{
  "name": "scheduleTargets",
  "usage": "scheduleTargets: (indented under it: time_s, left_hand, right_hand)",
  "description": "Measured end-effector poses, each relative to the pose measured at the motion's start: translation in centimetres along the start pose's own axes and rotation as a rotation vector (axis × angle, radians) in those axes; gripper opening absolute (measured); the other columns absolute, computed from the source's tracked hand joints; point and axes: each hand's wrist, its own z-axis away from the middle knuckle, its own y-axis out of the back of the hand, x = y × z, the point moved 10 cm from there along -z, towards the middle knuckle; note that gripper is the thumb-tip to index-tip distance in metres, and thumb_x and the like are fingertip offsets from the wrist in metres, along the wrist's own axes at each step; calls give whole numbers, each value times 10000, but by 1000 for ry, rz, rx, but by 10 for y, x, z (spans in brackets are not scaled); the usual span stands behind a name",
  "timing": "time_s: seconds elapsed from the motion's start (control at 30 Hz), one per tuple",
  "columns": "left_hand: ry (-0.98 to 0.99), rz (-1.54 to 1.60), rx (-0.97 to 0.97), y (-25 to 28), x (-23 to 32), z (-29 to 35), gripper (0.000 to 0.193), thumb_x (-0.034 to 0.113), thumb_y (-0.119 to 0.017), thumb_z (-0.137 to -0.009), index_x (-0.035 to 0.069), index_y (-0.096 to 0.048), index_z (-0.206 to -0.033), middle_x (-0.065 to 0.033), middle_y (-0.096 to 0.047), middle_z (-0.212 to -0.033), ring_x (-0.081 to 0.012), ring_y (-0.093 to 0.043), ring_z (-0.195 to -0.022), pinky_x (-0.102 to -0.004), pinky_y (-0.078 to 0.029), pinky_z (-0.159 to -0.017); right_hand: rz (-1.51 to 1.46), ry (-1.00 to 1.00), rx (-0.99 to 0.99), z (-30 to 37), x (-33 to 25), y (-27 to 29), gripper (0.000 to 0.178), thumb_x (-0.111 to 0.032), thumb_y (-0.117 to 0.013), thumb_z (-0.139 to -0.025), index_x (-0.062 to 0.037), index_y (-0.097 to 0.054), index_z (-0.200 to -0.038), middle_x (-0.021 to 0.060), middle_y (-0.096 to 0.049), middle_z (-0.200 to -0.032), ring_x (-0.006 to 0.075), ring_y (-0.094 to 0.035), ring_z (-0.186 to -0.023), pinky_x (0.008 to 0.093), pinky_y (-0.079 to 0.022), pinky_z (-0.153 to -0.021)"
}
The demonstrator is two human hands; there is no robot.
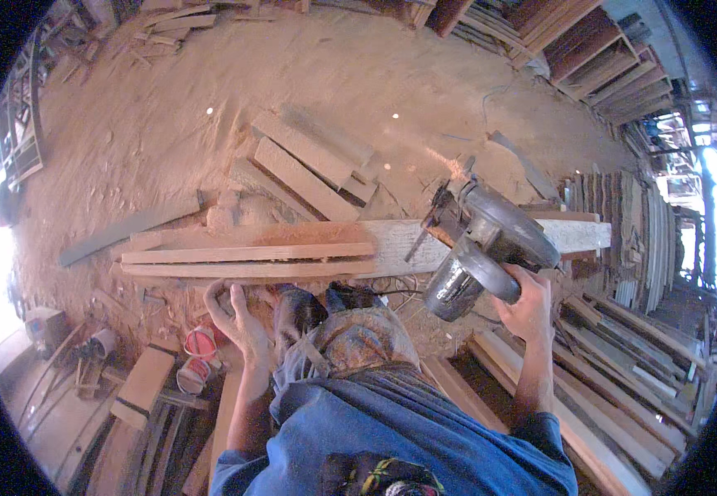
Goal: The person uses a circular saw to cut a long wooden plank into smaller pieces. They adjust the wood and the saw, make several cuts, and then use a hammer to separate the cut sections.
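My right hand point(527, 306) is wrapped round the rear handle of a grey circular saw point(490, 240). The saw stands over the right part of a long pale board point(395, 246), and a spray of sawdust point(452, 165) shows at its far end. Two narrow wooden strips point(251, 255) lie side by side along the left part of the board, with a dark gap between them. Just in front of their near edge, my left hand point(241, 321) is raised with thumb and fingers apart, holding nothing. The saw blade is hidden from view.
Loose timber offcuts point(309, 178) lie on the dusty floor beyond the board. Stacked planks point(614, 372) fill the right side. Red-and-white buckets point(200, 341) and a wooden beam point(145, 384) are at the near left. A dark cable point(404, 291) runs near the saw.
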Motion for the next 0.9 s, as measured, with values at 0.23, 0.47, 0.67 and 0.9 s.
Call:
scheduleTargets:
  time_s: [0.23, 0.47, 0.67, 0.9]
  left_hand:
    - [393, 60, 179, -31, -115, 46, 747, 237, -815, -862, 89, -300, -1383, -119, -485, -1182, -187, -517, -976, -375, -473, -839]
    - [408, 47, 330, -68, -167, 30, 1184, 266, -929, -719, -28, -82, -1493, -249, -453, -1408, -314, -520, -1267, -417, -413, -1107]
    - [151, -185, 573, -53, -148, 39, 1199, 269, -887, -669, -81, -102, -1506, -313, -306, -1496, -363, -336, -1418, -418, -274, -1204]
    - [192, -36, 648, -30, -152, 68, 975, 80, -727, -696, -17, -210, -1516, -240, -450, -1405, -380, -469, -1304, -422, -337, -1164]
  right_hand:
    - [-15, 277, -294, -57, 71, -76, 545, -155, -866, -655, -142, -688, -1169, 156, -722, -1112, 371, -686, -1021, 474, -544, -883]
    - [-144, 527, -253, -85, 87, -108, 490, -103, -855, -595, -85, -721, -1066, 126, -738, -1058, 343, -699, -993, 439, -559, -868]
    - [-102, 282, -348, -94, 129, -147, 464, -103, -842, -702, -60, -692, -1140, 182, -722, -1063, 371, -682, -1023, 429, -536, -914]
    - [-64, 327, -387, -99, 193, -194, 555, -157, -865, -744, 10, -629, -1218, 226, -656, -1177, 410, -609, -1125, 469, -466, -975]
